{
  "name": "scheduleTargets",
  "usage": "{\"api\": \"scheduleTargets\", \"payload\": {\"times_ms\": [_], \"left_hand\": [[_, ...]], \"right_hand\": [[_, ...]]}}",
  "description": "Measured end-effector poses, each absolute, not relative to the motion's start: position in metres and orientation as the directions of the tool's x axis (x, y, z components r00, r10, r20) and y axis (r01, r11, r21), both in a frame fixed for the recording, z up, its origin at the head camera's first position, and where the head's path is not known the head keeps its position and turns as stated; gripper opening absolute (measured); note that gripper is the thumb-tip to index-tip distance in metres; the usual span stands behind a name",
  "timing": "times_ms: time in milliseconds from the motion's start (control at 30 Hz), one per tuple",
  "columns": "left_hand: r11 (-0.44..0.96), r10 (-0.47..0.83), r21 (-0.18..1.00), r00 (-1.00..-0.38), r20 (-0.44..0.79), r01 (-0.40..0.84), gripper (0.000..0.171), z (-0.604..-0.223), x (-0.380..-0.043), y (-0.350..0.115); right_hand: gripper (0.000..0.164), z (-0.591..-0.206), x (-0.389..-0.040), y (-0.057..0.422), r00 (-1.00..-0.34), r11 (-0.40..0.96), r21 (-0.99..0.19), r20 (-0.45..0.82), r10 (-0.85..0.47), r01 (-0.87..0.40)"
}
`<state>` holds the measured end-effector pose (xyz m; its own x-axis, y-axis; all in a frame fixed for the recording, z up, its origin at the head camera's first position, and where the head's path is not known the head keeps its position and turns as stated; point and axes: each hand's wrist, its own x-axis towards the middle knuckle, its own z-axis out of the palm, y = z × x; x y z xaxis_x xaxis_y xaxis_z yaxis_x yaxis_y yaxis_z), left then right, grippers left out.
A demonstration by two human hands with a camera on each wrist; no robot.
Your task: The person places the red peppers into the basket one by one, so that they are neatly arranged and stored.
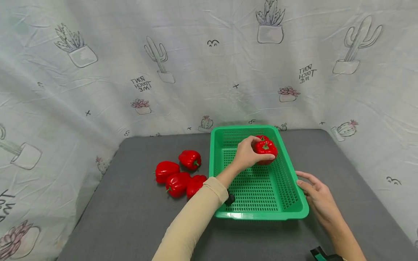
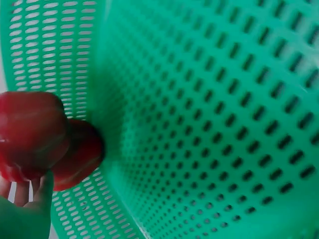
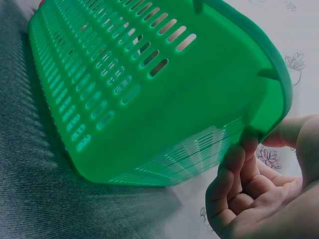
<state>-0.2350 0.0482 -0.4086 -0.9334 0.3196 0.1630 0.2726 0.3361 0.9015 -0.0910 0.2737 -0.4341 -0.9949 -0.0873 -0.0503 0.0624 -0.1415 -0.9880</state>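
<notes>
My left hand [image 1: 247, 155] reaches over the green plastic basket [image 1: 254, 216] and grips a red bell pepper [image 1: 267, 148] near the far right corner, thumb on the near side and fingers on the far side. Behind that pepper, a second red bell pepper [image 2: 82, 155] sits in the basket, partly hidden. In the left wrist view the held pepper overlaps it. At the basket's right side, my right hand [image 1: 321, 198] pinches the rim, its thumb over the edge and its fingers [image 3: 234, 162] curled beneath.
Several red bell peppers [image 1: 177, 184] lie in a group left of the basket, one partly covered by my left sleeve [image 1: 192, 217]. The grey tabletop [image 1: 130, 217] ends at a patterned cloth [image 1: 192, 83] behind and along the sides.
</notes>
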Motion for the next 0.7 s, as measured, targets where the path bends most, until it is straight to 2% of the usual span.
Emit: {"api": "scheduleTargets", "payload": {"times_ms": [133,367,700], "left_hand": [[0.393,0.314,0.873,-0.935,0.167,0.288,0.064,-0.413,-0.236,0.050],[0.392,0.278,0.883,-0.948,0.155,0.259,0.063,-0.420,-0.238,0.054],[0.412,0.320,0.882,-0.943,0.095,0.228,0.065,-0.426,-0.235,0.054]], "right_hand": [[0.034,-0.435,-0.095,0.275,-0.995,-0.131,-0.989,-0.057,-0.087,0.068],[0.036,-0.435,-0.098,0.276,-0.994,-0.127,-0.990,-0.053,-0.093,0.064],[0.036,-0.436,-0.099,0.277,-0.995,-0.109,-0.992,-0.050,-0.088,0.060]]}}
